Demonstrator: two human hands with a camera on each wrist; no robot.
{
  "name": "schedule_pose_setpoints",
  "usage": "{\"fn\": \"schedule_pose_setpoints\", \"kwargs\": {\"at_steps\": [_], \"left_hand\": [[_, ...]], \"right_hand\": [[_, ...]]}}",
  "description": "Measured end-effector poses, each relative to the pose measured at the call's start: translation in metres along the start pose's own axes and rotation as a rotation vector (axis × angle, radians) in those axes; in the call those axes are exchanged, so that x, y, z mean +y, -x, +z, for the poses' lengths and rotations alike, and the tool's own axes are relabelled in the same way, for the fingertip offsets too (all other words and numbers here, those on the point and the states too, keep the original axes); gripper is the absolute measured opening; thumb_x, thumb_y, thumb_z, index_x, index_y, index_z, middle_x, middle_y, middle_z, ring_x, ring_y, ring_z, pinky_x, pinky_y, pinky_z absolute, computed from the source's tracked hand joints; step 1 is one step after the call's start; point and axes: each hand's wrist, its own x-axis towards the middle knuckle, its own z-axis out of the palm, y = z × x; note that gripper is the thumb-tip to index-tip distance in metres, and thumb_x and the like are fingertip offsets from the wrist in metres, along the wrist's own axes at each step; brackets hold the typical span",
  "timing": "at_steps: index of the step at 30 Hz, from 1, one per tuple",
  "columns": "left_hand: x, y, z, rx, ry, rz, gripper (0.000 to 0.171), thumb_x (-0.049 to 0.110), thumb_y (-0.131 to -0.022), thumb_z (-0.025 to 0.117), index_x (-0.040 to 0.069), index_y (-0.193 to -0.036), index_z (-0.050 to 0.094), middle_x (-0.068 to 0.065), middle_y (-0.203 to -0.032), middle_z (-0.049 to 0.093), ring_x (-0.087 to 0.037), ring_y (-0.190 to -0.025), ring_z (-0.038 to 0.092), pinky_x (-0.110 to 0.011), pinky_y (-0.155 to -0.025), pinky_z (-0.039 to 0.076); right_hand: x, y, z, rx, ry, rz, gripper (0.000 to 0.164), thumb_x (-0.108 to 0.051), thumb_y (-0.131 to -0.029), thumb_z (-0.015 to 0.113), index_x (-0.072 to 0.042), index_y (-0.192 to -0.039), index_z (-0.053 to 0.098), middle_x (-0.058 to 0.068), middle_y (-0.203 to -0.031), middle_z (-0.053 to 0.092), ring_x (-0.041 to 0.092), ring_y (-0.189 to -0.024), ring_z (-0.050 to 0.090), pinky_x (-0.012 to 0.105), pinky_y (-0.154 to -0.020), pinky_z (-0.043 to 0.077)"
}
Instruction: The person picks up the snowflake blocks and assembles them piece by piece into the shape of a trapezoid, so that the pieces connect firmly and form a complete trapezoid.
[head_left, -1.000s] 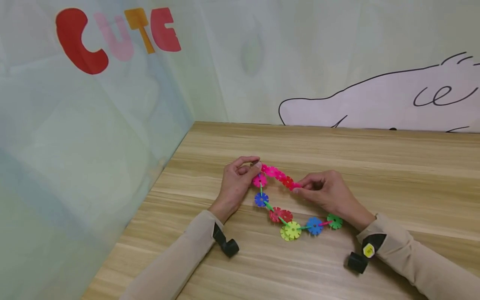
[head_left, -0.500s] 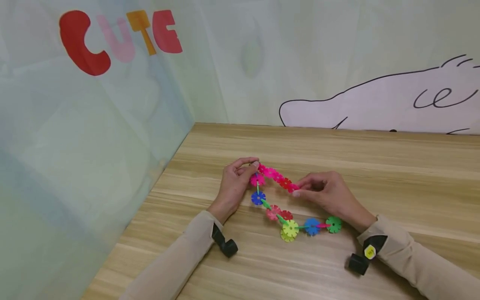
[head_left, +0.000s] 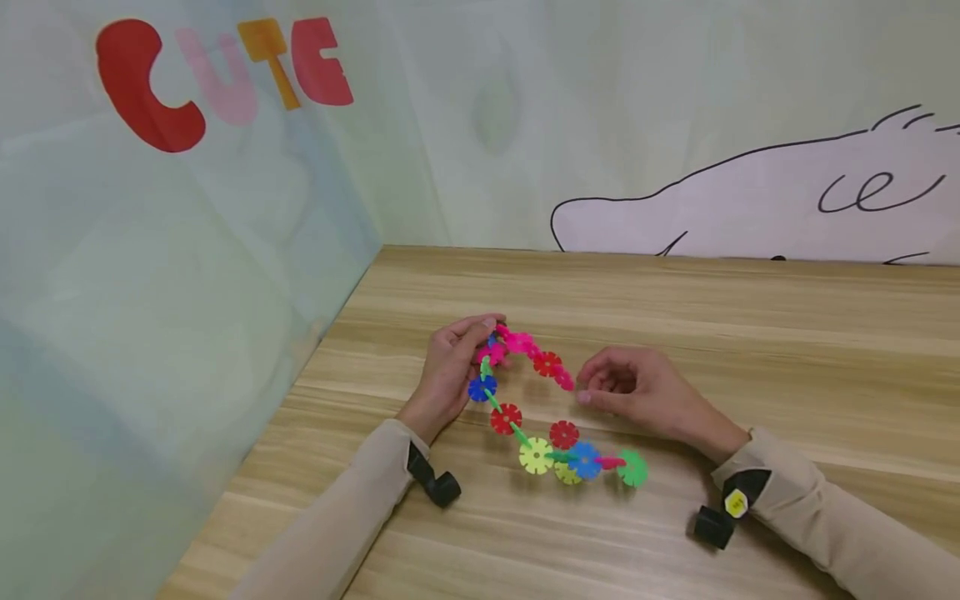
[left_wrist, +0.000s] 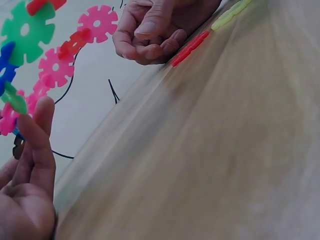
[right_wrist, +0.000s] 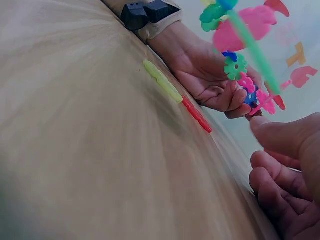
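Note:
A chain of slotted plastic snowflake discs (head_left: 536,456) hangs in the air, bent into two strands. My left hand (head_left: 446,371) pinches it at the bend between thumb and fingers. One strand is pink and red, ending in a pink disc (left_wrist: 97,23). The other runs through blue, red and yellow to a green disc (head_left: 633,468). My right hand (head_left: 648,396) is beside the pink end with loosely curled fingers, and the left wrist view shows a small gap between them. In the right wrist view, its fingers (right_wrist: 280,175) hold nothing.
A loose red disc (head_left: 564,434) and a loose yellow disc (right_wrist: 162,81) lie flat on the wooden table (head_left: 750,317), beneath the chain. A printed backdrop (head_left: 465,125) stands along the table's left and far edges.
My right hand has let go of the pink end. The left hand has shifted left with the chain, and the green end has swung left and nearer, uncovering the loose red disc.

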Motion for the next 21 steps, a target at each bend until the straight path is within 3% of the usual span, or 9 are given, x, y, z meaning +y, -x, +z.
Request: {"fn": "schedule_pose_setpoints", "kwargs": {"at_steps": [6,12,17,21], "left_hand": [[0.000,0.001,0.002,-0.026,-0.038,-0.020,0.041,0.019,-0.109,0.059,-0.008,-0.140,0.064,0.006,-0.082,0.080,-0.009,-0.060,0.074,-0.015,-0.050,0.048],[0.002,-0.003,-0.007,-0.064,-0.109,-0.025,0.041,0.021,-0.108,0.060,-0.005,-0.140,0.066,-0.003,-0.113,0.079,-0.009,-0.063,0.076,-0.014,-0.046,0.039],[0.007,-0.006,-0.025,-0.101,-0.156,-0.013,0.042,0.021,-0.110,0.056,-0.006,-0.142,0.064,-0.020,-0.140,0.070,-0.010,-0.063,0.075,-0.014,-0.054,0.050],[0.009,-0.008,-0.032,-0.135,-0.135,-0.012,0.044,0.020,-0.110,0.055,-0.009,-0.143,0.060,-0.023,-0.145,0.066,-0.012,-0.063,0.074,-0.017,-0.068,0.060]], "right_hand": [[-0.001,0.001,0.001,-0.030,0.033,-0.017,0.023,-0.024,-0.089,0.090,-0.017,-0.105,0.075,0.000,-0.084,0.066,0.012,-0.071,0.060,0.022,-0.062,0.050],[-0.005,0.002,0.004,-0.052,0.115,-0.025,0.038,-0.035,-0.082,0.095,-0.019,-0.109,0.074,-0.002,-0.087,0.064,0.011,-0.072,0.056,0.021,-0.062,0.046],[-0.004,0.001,0.001,-0.087,0.164,-0.026,0.038,-0.030,-0.086,0.093,-0.019,-0.116,0.074,-0.004,-0.092,0.066,0.012,-0.078,0.058,0.021,-0.066,0.049],[-0.002,0.002,-0.005,-0.105,0.159,-0.046,0.034,-0.020,-0.090,0.088,-0.018,-0.121,0.075,-0.004,-0.092,0.065,0.011,-0.079,0.058,0.021,-0.066,0.049]]}}
